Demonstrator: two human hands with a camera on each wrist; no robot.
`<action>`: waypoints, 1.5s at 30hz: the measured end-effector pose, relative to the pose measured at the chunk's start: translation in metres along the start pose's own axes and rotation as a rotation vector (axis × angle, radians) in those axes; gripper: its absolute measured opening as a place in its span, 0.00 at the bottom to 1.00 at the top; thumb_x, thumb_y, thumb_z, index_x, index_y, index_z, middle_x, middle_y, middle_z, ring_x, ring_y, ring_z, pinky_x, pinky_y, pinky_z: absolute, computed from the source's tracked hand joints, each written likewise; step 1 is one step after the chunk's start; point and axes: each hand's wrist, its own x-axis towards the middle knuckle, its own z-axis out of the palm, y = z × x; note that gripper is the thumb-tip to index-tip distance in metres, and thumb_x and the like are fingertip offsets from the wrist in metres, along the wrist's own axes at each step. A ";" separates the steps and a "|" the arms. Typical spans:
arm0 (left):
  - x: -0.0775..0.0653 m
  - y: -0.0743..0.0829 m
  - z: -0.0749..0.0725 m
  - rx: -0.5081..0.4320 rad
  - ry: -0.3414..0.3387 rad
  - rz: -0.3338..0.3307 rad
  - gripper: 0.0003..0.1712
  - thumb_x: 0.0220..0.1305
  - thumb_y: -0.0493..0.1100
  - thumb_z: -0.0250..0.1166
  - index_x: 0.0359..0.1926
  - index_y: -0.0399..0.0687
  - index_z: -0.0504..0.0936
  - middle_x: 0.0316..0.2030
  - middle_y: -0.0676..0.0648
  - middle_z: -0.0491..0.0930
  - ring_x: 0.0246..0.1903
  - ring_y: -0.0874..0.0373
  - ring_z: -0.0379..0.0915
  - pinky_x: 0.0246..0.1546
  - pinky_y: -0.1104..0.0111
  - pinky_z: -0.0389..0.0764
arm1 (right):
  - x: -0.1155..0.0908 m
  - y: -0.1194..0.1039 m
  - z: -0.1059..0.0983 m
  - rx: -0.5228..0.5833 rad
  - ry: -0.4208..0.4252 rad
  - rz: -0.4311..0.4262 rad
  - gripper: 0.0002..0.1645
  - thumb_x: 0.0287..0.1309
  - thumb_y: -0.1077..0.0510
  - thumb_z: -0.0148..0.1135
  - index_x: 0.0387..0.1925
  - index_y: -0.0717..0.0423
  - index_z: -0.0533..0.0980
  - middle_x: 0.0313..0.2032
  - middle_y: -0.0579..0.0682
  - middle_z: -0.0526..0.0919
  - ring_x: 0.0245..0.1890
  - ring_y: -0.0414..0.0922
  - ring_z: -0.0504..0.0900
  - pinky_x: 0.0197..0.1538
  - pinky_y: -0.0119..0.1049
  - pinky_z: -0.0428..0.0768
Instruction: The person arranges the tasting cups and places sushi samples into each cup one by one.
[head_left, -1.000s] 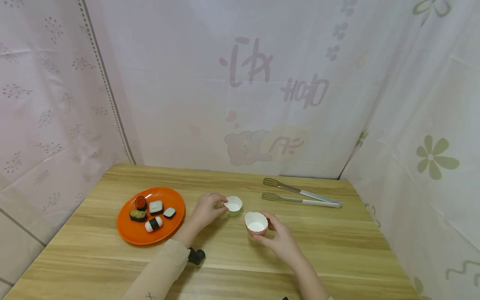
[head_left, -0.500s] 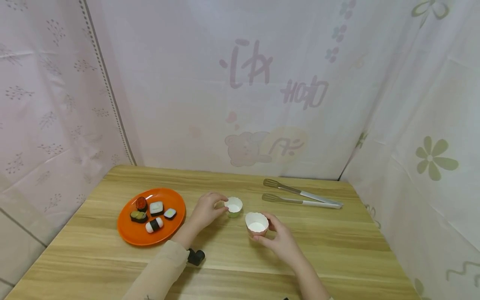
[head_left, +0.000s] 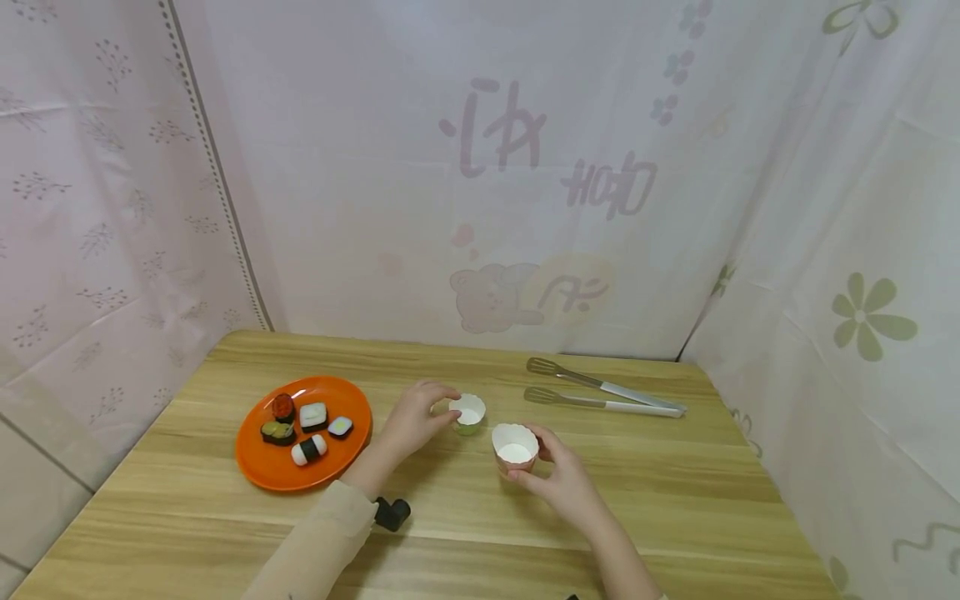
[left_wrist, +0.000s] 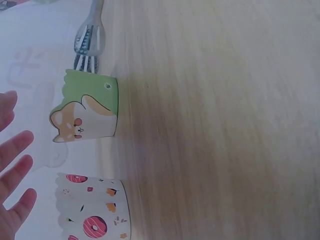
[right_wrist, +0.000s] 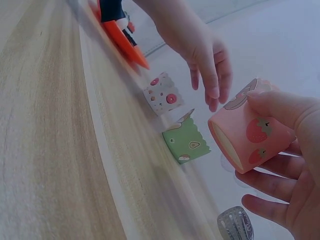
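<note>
A pink paper baking cup with strawberries (right_wrist: 252, 132) is held up off the table between the thumb and fingers of my right hand (head_left: 558, 475). My left hand (head_left: 416, 421) hovers with its fingers loosely extended. From the side, in the right wrist view, those fingers stand above and apart from the cups on the table. Below them a green paper cup with a dog print (left_wrist: 87, 112) stands upright. Beside it is a white cup with a donut print (left_wrist: 95, 210), which my left hand hides in the head view.
An orange plate (head_left: 258, 471) with several sushi pieces (head_left: 308, 450) lies on the left of the wooden table (head_left: 465, 550). Metal tongs (head_left: 600, 392) lie spread at the back right. Printed cloth (head_left: 360, 167) hangs behind and at both sides.
My left fingertips have shifted very slightly to the right over the green cup. The right hand keeps holding the pink cup in nearly the same place.
</note>
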 end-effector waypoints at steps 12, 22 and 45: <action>-0.002 0.008 -0.004 -0.003 0.014 0.047 0.14 0.62 0.44 0.68 0.47 0.45 0.84 0.48 0.49 0.82 0.51 0.52 0.75 0.54 0.57 0.76 | 0.000 -0.001 -0.001 0.016 0.006 0.011 0.43 0.42 0.49 0.78 0.61 0.49 0.71 0.49 0.45 0.80 0.48 0.50 0.77 0.53 0.59 0.74; -0.005 0.020 -0.010 -0.039 0.002 0.075 0.16 0.62 0.45 0.68 0.49 0.44 0.84 0.48 0.49 0.82 0.50 0.54 0.76 0.53 0.60 0.77 | -0.001 -0.002 -0.003 0.011 0.004 0.011 0.44 0.42 0.48 0.78 0.62 0.49 0.70 0.50 0.44 0.80 0.48 0.51 0.77 0.52 0.59 0.75; -0.008 0.038 -0.012 -0.089 -0.083 0.116 0.19 0.63 0.47 0.66 0.53 0.43 0.82 0.51 0.49 0.81 0.53 0.55 0.74 0.56 0.62 0.75 | -0.001 -0.001 -0.005 0.015 0.007 0.002 0.43 0.43 0.49 0.78 0.62 0.49 0.70 0.49 0.45 0.80 0.48 0.52 0.77 0.51 0.60 0.75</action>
